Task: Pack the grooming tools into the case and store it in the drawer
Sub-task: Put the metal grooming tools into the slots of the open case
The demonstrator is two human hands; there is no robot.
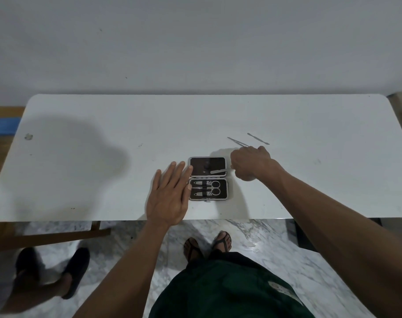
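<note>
The right hand [250,162] is curling knuckles-up at the case's [208,178] right edge, fingers closing around the end of a flat metal tool [218,172] lying across the case's far half. The left hand [170,196] is lying flat and spread, gripping nothing, fingertips touching the case's left side. The case is sitting open on the white table [103,180]; scissors [207,188] are sitting strapped in its near half. Tweezers [238,142] and a slim metal stick [257,138] are lying loose beyond the right hand.
</note>
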